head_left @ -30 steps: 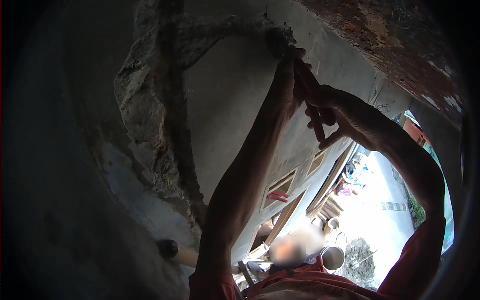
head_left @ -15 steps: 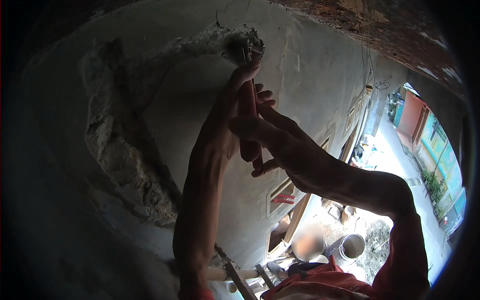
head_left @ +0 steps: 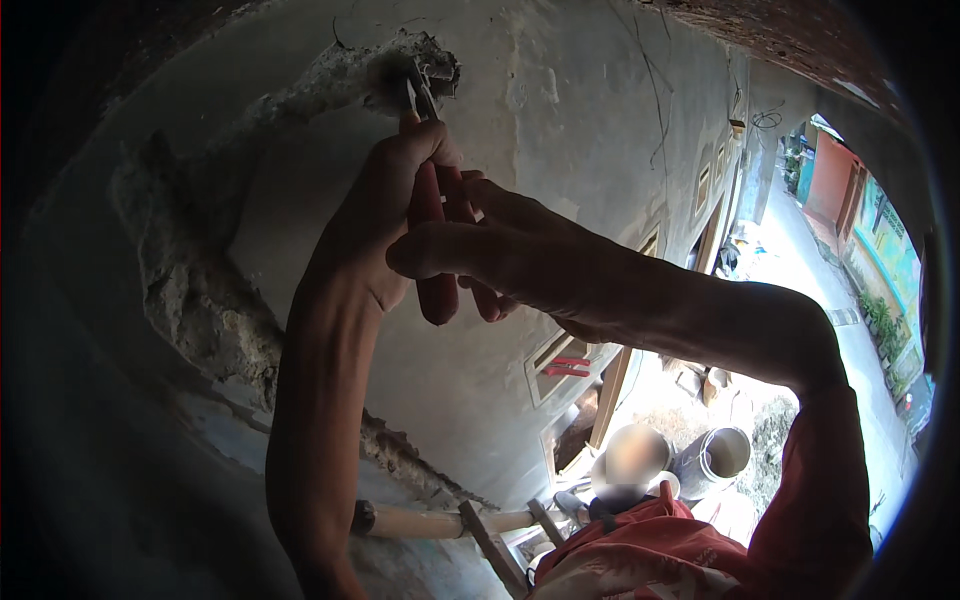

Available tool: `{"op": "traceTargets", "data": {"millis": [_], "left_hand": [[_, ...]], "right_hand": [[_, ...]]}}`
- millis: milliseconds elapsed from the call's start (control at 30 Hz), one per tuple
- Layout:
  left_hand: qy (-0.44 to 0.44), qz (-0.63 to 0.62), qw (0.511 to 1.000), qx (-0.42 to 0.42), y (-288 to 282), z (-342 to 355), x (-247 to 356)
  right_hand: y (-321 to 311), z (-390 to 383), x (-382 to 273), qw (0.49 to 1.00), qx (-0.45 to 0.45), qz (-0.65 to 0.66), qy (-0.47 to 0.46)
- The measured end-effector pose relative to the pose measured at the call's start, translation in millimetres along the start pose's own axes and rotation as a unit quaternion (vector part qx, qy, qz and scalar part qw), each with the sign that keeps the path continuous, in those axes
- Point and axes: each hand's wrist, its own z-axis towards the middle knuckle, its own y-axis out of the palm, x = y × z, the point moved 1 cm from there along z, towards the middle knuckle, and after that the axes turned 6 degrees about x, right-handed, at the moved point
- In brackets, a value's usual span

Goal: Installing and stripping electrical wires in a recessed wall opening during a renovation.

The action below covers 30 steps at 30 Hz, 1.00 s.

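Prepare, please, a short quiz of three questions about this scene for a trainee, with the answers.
1. Multiple choice: what colour are the handles of the plier-like tool?
A) green
B) red
C) yellow

2. True or false: the right hand is nearer than the left hand to the tool's metal end.

3. Short answer: at which part of the wall is this metal end?

Key:
1. B
2. False; the left hand is nearer.
3. At the rough, broken hollow.
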Motion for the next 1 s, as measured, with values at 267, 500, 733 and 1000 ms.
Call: {"op": "traceTargets", "data": {"millis": [267, 500, 733, 1000], "left_hand": [[0.051, -0.071, 0.996, 0.005, 33.4, 4.4, -16.9], [-0.013, -0.077, 0.995, 0.058, 36.3, 7.9, -21.4], [0.052, -0.078, 0.990, 0.101, 35.8, 8.9, -32.4], [0.099, -0.043, 0.989, 0.097, 38.0, 20.9, -48.7]], "right_hand": [[-13.0, -7.7, -6.8, 0.999, -0.007, -0.052, 0.013], [-19.9, -10.1, -3.0, 0.996, 0.031, -0.080, 0.000], [-25.7, -0.8, 39.7, 0.992, 0.061, -0.048, -0.097], [-32.7, 0.2, 62.0, 0.986, 0.099, -0.026, -0.133]]}}
